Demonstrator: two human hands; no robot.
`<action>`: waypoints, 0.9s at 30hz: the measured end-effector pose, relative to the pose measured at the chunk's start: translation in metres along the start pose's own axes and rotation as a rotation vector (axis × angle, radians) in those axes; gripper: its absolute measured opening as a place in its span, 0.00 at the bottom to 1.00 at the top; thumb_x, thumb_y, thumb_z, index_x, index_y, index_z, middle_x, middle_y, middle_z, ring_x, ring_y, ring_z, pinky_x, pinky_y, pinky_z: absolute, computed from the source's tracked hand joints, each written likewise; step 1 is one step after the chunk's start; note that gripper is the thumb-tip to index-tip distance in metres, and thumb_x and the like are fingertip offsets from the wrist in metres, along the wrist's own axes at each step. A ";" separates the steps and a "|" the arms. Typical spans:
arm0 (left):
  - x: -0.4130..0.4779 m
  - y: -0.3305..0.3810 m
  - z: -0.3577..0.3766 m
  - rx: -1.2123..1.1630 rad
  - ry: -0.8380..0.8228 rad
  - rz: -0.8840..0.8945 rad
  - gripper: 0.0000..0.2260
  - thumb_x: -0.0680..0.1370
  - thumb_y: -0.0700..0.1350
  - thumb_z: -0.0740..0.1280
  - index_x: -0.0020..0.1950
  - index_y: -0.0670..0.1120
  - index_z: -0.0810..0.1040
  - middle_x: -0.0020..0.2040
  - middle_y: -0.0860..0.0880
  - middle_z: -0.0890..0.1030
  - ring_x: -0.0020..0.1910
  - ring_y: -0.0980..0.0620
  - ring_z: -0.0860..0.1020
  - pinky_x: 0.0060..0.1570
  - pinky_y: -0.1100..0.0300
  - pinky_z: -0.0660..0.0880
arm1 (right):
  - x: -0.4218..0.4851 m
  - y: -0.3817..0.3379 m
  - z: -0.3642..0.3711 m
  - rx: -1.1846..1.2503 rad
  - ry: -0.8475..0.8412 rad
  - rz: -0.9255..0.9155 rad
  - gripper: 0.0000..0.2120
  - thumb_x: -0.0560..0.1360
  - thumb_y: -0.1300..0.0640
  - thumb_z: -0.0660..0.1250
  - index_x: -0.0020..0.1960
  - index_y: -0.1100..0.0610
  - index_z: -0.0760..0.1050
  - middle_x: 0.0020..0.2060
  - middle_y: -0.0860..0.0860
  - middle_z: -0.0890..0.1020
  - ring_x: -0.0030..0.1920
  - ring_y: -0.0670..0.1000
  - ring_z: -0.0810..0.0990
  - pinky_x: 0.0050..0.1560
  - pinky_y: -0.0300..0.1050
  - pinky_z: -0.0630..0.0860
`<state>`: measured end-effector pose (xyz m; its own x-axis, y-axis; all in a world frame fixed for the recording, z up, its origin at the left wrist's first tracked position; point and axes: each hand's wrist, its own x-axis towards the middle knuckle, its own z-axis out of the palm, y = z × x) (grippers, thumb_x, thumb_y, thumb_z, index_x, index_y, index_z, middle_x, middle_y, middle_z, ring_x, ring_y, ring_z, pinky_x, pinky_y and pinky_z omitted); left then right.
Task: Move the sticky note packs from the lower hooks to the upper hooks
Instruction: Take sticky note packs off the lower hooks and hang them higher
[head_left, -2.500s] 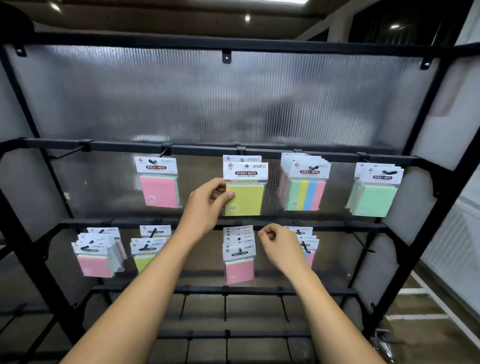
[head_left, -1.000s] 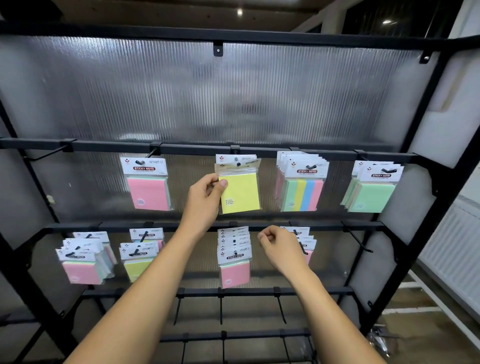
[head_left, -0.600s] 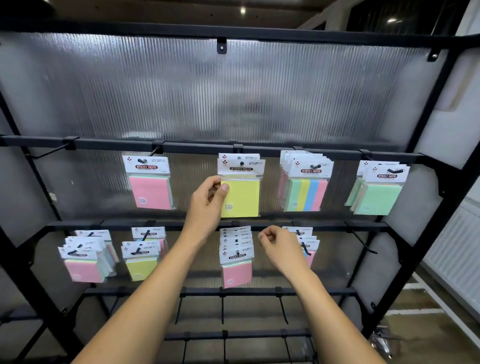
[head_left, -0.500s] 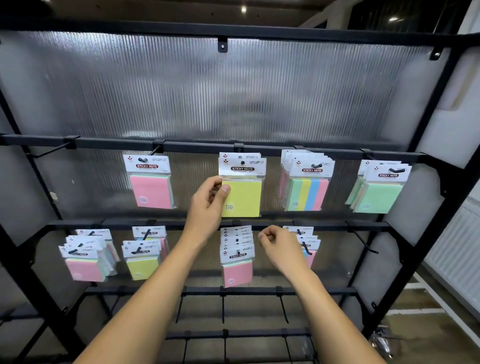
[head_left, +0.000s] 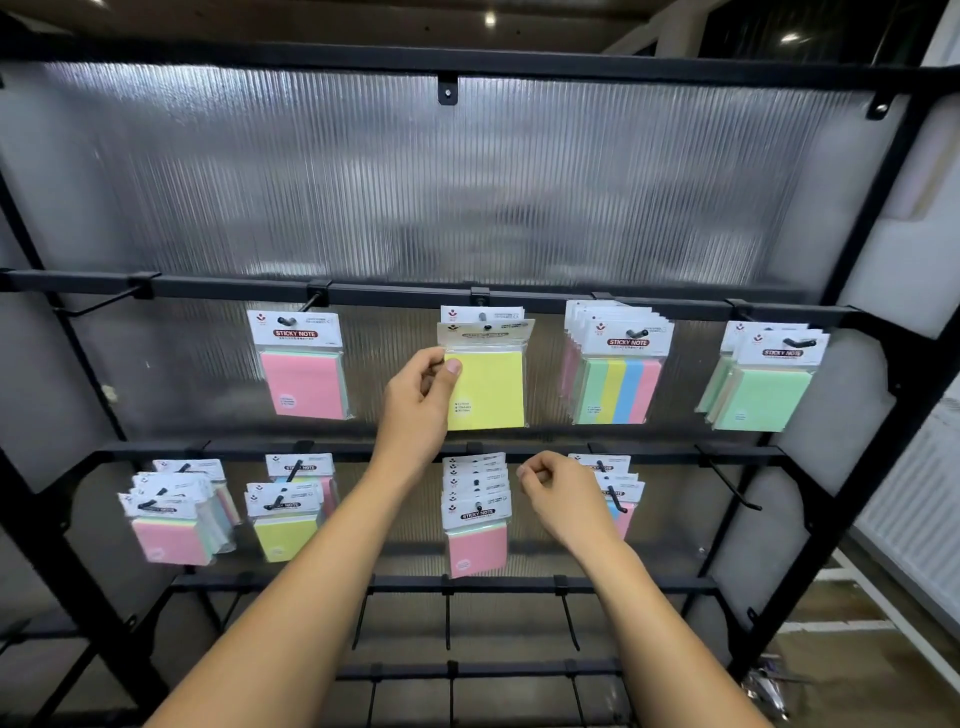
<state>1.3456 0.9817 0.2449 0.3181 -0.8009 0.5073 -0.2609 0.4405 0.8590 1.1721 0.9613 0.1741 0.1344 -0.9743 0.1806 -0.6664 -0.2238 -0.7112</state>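
Left hand (head_left: 415, 402) has tilted yellow pack (head_left: 488, 389), seemingly hooked.

My count: 2 hands, left hand (head_left: 415, 410) and right hand (head_left: 566, 499). Upper rail (head_left: 405, 296): 5 hooks (head_left: 98, 306), 4 loaded. Left to right: 1 pink pack (head_left: 304, 382), 1 yellow pack (head_left: 485, 389) plus 1 more behind it, striped stack (head_left: 618, 379) 5 or 6, green stack (head_left: 763, 395) at least 2. Lower rail (head_left: 234, 451): 5 hooks, 4 loaded, several packs each; I can't get exact numbers there.
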 end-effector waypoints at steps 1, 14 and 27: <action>0.001 0.002 0.000 -0.016 0.013 -0.005 0.07 0.81 0.44 0.63 0.56 0.43 0.78 0.45 0.50 0.80 0.43 0.58 0.75 0.45 0.64 0.72 | 0.000 0.000 0.000 0.001 -0.001 0.000 0.08 0.79 0.52 0.62 0.48 0.53 0.79 0.38 0.47 0.82 0.40 0.48 0.79 0.44 0.45 0.76; -0.015 0.009 -0.003 -0.071 -0.007 0.077 0.04 0.81 0.39 0.63 0.48 0.46 0.77 0.40 0.56 0.78 0.38 0.66 0.75 0.39 0.72 0.71 | -0.005 -0.014 -0.006 -0.050 0.051 -0.149 0.08 0.79 0.52 0.63 0.52 0.53 0.78 0.42 0.46 0.82 0.41 0.48 0.77 0.40 0.43 0.71; -0.012 0.010 -0.003 -0.119 -0.040 0.003 0.05 0.81 0.39 0.63 0.52 0.43 0.79 0.44 0.53 0.81 0.40 0.65 0.78 0.39 0.71 0.73 | -0.007 -0.031 -0.019 -0.025 0.116 -0.245 0.04 0.77 0.57 0.63 0.47 0.56 0.77 0.38 0.49 0.80 0.39 0.50 0.76 0.40 0.48 0.74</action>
<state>1.3419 0.9971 0.2479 0.2804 -0.8138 0.5091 -0.1512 0.4863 0.8606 1.1779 0.9757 0.2075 0.2102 -0.8813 0.4233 -0.6422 -0.4509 -0.6199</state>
